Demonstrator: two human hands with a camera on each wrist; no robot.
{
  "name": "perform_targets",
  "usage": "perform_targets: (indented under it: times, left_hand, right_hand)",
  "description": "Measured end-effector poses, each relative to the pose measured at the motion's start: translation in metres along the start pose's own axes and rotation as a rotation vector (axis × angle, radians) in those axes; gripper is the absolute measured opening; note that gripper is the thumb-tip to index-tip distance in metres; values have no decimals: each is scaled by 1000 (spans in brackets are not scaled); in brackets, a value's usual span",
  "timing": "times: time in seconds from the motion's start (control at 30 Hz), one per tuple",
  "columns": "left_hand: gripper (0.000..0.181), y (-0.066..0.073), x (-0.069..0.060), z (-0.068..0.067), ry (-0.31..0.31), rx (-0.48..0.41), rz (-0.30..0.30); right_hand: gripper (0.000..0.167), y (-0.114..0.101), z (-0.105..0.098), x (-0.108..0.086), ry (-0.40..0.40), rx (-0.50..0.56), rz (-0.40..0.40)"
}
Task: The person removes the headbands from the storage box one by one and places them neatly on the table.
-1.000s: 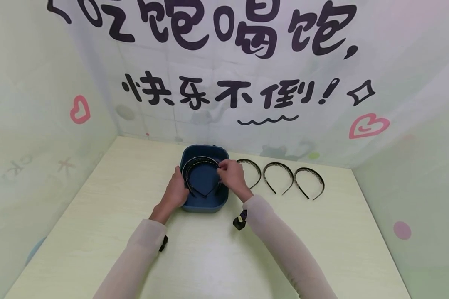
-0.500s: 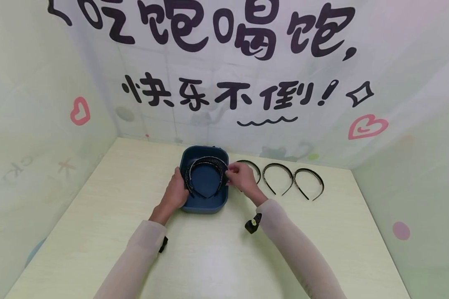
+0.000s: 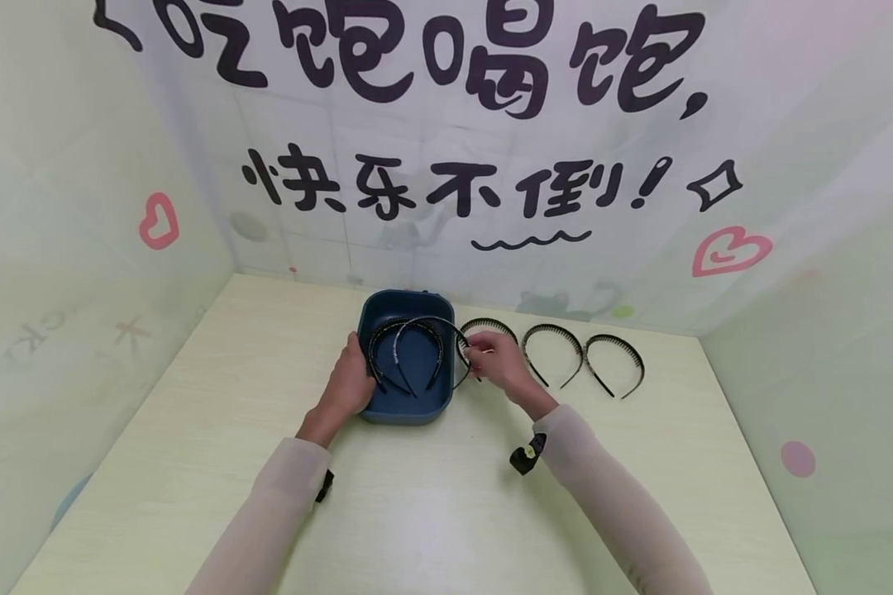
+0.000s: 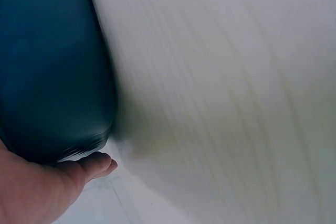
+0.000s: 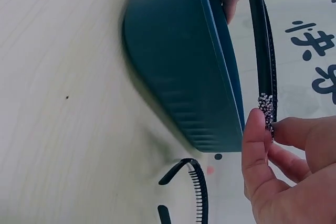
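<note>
My left hand (image 3: 350, 382) grips the left side of a dark blue bin (image 3: 405, 419); the left wrist view shows that hand (image 4: 42, 187) against the bin (image 4: 52, 66). With thumb and fingers, my right hand (image 3: 502, 368) pinches one side of a thin black headband (image 3: 426, 318), whose arc spans the bin's right part. In the right wrist view the fingers of that hand (image 5: 294, 182) pinch the headband (image 5: 262, 51) at a speckled, glittery patch, beside the bin's rim. Other dark headbands (image 3: 372, 351) lie inside the bin, overlapping; I cannot tell how many.
Right of the bin, three toothed black headbands (image 3: 491, 322) (image 3: 554, 328) (image 3: 618, 339) lie in a row on the pale table, the nearest one partly behind my right hand. A printed sheet (image 3: 417, 248) stands behind the table, with more sheets at both sides.
My right hand has moved right, drawing one headband away from the others in the bin, toward the right rim. The left hand and the bin have stayed in place.
</note>
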State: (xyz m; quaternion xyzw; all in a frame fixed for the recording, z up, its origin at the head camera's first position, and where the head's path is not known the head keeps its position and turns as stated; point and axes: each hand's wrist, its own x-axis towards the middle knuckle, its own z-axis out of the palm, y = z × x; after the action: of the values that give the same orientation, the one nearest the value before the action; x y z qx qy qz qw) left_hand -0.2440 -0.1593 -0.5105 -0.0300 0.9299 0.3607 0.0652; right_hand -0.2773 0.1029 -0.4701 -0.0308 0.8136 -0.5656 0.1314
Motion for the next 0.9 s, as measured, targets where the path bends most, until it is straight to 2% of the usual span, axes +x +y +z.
perform_targets:
  times: [0.2, 0.33, 0.9]
  left_hand:
    - [81, -1, 0, 1, 1, 8, -2]
    - [81, -1, 0, 1, 3, 10, -4]
    - [80, -1, -1, 1, -9, 3, -6]
  right_hand:
    - [36, 6, -10, -7, -52, 50, 18]
    - [36, 10, -15, -12, -75, 41, 4]
    - [35, 27, -32, -33, -63, 12, 29]
